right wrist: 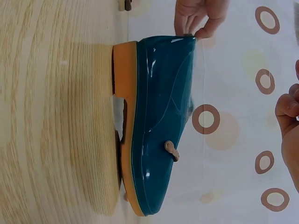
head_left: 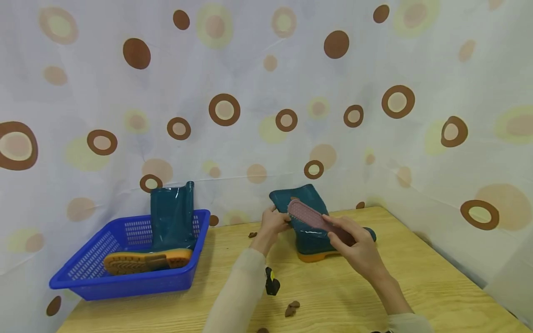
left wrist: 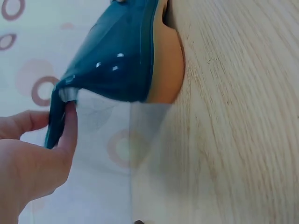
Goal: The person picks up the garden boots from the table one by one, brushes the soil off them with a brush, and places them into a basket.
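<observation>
A dark teal rubber boot (head_left: 314,238) with an orange sole rests sole-down on the wooden table, its shaft folded over. My left hand (head_left: 274,224) pinches the shaft's edge between thumb and fingers, as the left wrist view shows of the same hand (left wrist: 37,163). In my right hand (head_left: 360,245) is a long pink brush (head_left: 308,215) with a dotted face, held over the boot and overlapping its shaft in the head view. A brown lump (right wrist: 171,150) sticks to the boot's upper near the toe. Only part of the right hand (right wrist: 290,126) shows in its wrist view.
At the left stands a blue plastic basket (head_left: 137,289) holding a second teal boot (head_left: 172,219), its orange sole facing forward. Brown clumps (head_left: 292,308) lie on the table (head_left: 333,296). A small black item (head_left: 272,283) is beside the left sleeve. A dotted curtain (head_left: 250,143) hangs behind.
</observation>
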`<state>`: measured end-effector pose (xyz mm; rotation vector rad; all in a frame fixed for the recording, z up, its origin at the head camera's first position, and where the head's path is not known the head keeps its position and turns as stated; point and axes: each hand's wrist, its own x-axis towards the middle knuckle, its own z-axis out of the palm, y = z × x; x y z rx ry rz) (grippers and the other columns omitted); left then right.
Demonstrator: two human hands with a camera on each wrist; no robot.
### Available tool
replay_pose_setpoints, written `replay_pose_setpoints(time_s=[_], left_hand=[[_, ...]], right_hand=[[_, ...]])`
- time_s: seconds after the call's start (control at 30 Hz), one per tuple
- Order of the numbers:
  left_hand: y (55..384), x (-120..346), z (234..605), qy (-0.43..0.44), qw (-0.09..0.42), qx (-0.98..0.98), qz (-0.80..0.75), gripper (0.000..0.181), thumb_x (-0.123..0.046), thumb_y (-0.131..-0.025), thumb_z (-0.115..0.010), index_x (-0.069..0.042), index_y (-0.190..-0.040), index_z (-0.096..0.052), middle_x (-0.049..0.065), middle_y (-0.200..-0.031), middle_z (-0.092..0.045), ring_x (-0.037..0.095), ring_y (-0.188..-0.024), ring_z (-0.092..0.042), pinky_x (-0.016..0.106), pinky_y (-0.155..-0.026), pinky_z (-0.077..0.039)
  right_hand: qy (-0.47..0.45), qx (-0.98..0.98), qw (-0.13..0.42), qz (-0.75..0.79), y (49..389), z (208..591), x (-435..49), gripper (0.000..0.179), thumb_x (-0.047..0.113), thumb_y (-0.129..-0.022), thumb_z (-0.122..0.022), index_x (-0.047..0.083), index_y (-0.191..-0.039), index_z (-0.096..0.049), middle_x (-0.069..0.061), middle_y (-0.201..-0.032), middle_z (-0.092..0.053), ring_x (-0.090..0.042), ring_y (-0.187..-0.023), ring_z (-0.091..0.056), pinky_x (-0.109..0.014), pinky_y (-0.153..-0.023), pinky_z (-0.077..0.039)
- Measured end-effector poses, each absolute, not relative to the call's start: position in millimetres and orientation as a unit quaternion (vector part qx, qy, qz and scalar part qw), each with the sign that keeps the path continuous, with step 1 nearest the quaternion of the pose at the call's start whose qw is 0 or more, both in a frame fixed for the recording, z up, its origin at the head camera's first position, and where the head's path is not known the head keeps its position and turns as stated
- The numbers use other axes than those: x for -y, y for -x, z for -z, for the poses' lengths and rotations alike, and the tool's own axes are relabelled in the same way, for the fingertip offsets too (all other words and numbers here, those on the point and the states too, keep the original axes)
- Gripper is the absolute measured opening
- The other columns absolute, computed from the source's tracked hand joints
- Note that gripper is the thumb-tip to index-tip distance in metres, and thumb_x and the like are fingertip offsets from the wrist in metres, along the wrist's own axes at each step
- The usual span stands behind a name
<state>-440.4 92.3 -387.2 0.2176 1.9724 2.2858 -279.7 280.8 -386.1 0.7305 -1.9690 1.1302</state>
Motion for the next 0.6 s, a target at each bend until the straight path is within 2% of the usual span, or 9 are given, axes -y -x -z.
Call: replay_pose_setpoints(time_s=[0.1, 0.23, 0.4, 0.6], left_hand=[[436.2, -92.5, 384.7, -0.082, 0.03, -0.653, -0.753, 0.074, 0.012, -0.084, -0.056, -0.006, -0.153, -0.036, 0.028, -0.127, -0.062, 0.021, -0.083, -0.069, 0.043, -0.08, -0.061], [431.9, -90.2, 385.0, -0.101, -0.004, -0.661, -0.743, 0.072, 0.011, -0.087, -0.056, -0.012, -0.153, -0.037, 0.028, -0.133, -0.059, 0.022, -0.086, -0.068, 0.043, -0.076, -0.062], [429.8, -86.6, 386.1, -0.123, -0.047, -0.669, -0.732, 0.067, 0.009, -0.09, -0.058, -0.018, -0.149, -0.043, 0.021, -0.118, -0.068, 0.018, -0.079, -0.067, 0.037, -0.067, -0.062], [424.3, -83.0, 385.0, -0.145, -0.088, -0.671, -0.722, 0.064, 0.007, -0.091, -0.06, -0.021, -0.147, -0.047, 0.019, -0.108, -0.07, 0.013, -0.076, -0.065, 0.032, -0.063, -0.061]], right_hand=[[-0.286, 0.767, 0.368, -0.441, 280.5, 387.5, -281.5, 0.047, -0.012, -0.088, -0.064, 0.004, -0.132, -0.062, -0.002, -0.105, -0.064, -0.004, -0.075, -0.052, -0.019, -0.056, -0.045], [-0.284, 0.766, 0.374, -0.44, 281.4, 388.1, -282.6, 0.047, -0.012, -0.088, -0.064, 0.004, -0.132, -0.063, -0.001, -0.104, -0.065, -0.005, -0.073, -0.052, -0.02, -0.054, -0.044], [-0.283, 0.766, 0.379, -0.436, 281.6, 387.6, -282.5, 0.047, -0.012, -0.087, -0.065, 0.004, -0.131, -0.063, -0.002, -0.102, -0.064, -0.006, -0.072, -0.05, -0.02, -0.053, -0.043], [-0.276, 0.764, 0.392, -0.432, 283.2, 389.6, -281.3, 0.047, -0.016, -0.083, -0.066, 0.0, -0.128, -0.064, -0.007, -0.099, -0.064, -0.004, -0.073, -0.05, -0.019, -0.052, -0.041]])
